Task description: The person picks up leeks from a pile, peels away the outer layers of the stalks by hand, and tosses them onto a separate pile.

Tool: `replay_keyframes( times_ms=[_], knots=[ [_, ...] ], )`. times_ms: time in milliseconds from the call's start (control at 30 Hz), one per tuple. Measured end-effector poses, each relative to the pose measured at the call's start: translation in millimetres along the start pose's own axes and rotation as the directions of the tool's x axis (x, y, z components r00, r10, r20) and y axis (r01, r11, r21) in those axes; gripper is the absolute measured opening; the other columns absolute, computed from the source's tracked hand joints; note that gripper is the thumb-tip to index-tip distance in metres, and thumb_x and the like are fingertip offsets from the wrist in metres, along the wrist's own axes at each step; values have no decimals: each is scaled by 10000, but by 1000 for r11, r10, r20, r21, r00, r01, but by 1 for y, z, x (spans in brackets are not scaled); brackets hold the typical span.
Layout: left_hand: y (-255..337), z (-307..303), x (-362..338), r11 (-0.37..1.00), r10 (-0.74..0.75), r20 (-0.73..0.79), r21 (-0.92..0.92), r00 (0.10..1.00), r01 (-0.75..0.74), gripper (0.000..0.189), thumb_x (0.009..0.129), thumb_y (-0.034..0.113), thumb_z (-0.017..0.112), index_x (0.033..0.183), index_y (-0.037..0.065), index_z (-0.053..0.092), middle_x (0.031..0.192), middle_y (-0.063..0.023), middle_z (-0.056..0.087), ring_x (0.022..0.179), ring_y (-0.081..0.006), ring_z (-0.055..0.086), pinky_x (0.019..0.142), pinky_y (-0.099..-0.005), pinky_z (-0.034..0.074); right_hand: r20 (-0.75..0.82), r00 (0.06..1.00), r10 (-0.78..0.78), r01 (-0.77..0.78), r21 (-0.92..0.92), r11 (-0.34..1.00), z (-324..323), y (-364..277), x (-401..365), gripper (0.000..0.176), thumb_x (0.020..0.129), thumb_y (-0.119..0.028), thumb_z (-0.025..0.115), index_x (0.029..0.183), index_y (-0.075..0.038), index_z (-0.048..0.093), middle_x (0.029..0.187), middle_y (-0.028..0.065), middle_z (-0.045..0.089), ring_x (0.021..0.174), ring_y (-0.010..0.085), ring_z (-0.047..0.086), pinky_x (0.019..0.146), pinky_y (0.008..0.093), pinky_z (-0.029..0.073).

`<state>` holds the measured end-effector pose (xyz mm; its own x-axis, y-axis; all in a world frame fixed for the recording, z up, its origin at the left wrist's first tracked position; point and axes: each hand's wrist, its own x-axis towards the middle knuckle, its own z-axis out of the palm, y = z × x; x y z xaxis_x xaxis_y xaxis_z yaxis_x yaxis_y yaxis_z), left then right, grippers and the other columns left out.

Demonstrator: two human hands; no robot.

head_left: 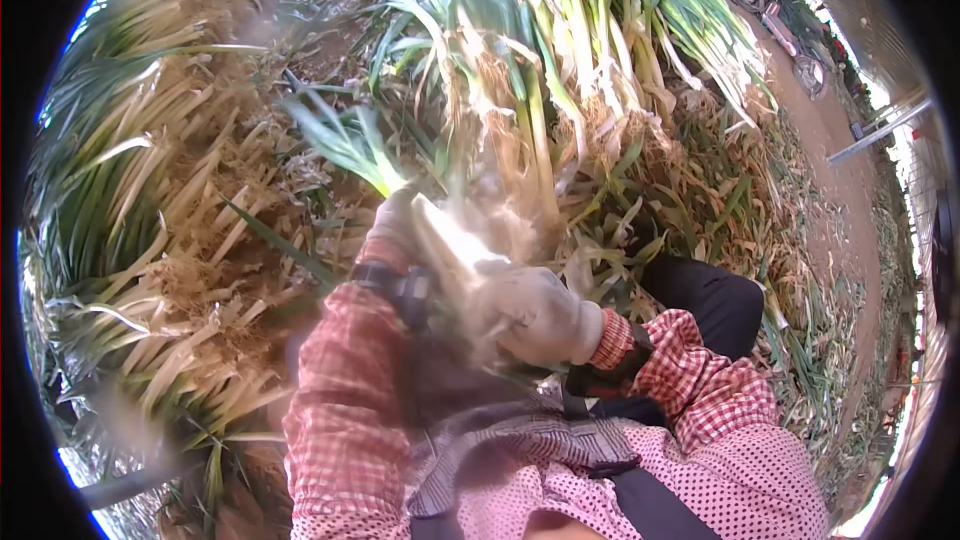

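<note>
A leek (452, 238) lies slantwise between my gloved hands, its green leaves spreading to the upper left and its white stem pointing down to the right. My left hand (394, 223) is wrapped round it where the leaves meet the stem. Closed at the root end is my right hand (535, 318), in a pale glove; its fingertips and the end of the stem are blurred. Bundles of trimmed-looking leeks (600, 50) lie just beyond my hands, leaves pointing away and roots towards me.
On the left runs a long pile of leeks (130, 200) with tangled roots. Dry leaves and peelings (720, 180) cover the ground at the right. Farther right are a dirt path (840, 230), a parked two-wheeler (790, 40) and a metal bar (880, 130).
</note>
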<state>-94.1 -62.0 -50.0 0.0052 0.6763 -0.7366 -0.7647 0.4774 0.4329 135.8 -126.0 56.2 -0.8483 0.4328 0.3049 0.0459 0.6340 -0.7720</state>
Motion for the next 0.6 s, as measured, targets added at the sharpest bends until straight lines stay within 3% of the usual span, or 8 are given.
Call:
replay_keyframes(
  times_ms=[33, 133, 200, 233, 300, 367, 433, 600],
  knots=[
    [1, 7, -20, 995, -100, -20, -23, 995, 99, 393, 916, 384, 559, 1081, 28, 580, 985, -148, 643, 810, -304, 606, 805, -413, 500, 2, 998, 64, -64, 122, 991, -5, -21, -4, 114, 759, -71, 557, 853, -53, 618, 772, 104, 620, 748, 257, 602, 702, 352, 473],
    [-1, -22, 0, 972, 186, -11, 151, 983, -182, 253, 910, 246, 580, 983, 6, 612, 887, -101, 663, 761, -254, 627, 733, -376, 523, 131, 950, 283, -311, 459, 832, -18, -41, -47, 128, 755, -46, 519, 865, -30, 583, 750, 132, 596, 677, 285, 574, 648, 358, 451],
    [22, -53, 20, 943, 278, 54, 173, 959, -283, 201, 906, 187, 576, 972, 2, 623, 859, -85, 662, 764, -213, 631, 717, -324, 527, 417, 759, 501, -639, 326, 697, -36, -31, -91, 247, 753, -54, 515, 987, -34, 592, 822, 152, 617, 738, 285, 601, 694, 347, 475],
    [31, -23, -28, 919, 362, -24, 175, 932, -352, 227, 917, 174, 561, 1039, -9, 619, 871, -71, 661, 761, -191, 629, 714, -296, 525, 418, 682, 600, -682, 67, 728, -44, -26, -100, 298, 758, -55, 511, 1046, -34, 580, 850, 158, 628, 764, 275, 612, 719, 346, 483],
    [51, -59, 8, 879, 471, 216, -40, 855, -475, 275, 932, 156, 540, 1137, -18, 596, 913, -57, 664, 792, -175, 630, 731, -280, 526, 332, 536, 776, -644, -434, 630, -51, -15, -108, 402, 768, -57, 502, 1166, -35, 556, 908, 171, 648, 816, 255, 635, 768, 344, 500],
    [45, -27, -30, 880, 476, 205, -112, 855, -463, 332, 947, 147, 524, 1237, -13, 547, 1034, -57, 656, 872, -161, 626, 794, -276, 524, 30, 954, 298, -288, -179, 941, -46, 4, -69, 480, 801, -98, 525, 1273, -19, 496, 1048, 198, 647, 868, 229, 653, 829, 336, 507],
    [41, -21, -33, 834, 552, 303, -209, 776, -512, 436, 962, 151, 498, 1365, 5, 416, 1306, -105, 543, 1169, -204, 549, 1004, -335, 432, 28, 944, 329, -330, 36, 943, -43, 6, -8, 459, 873, -190, 539, 1279, 17, 478, 1111, 218, 617, 900, 224, 641, 822, 334, 506],
    [54, -13, -59, 808, 584, 494, -283, 644, -516, 542, 948, 240, 512, 1412, 11, 350, 1318, -165, 521, 1239, -248, 483, 1095, -388, 341, 154, 977, 147, -182, 249, 951, 21, 40, 57, 509, 979, -376, 469, 1267, 44, 472, 1028, 190, 620, 885, 199, 600, 766, 315, 492]
  ],
)
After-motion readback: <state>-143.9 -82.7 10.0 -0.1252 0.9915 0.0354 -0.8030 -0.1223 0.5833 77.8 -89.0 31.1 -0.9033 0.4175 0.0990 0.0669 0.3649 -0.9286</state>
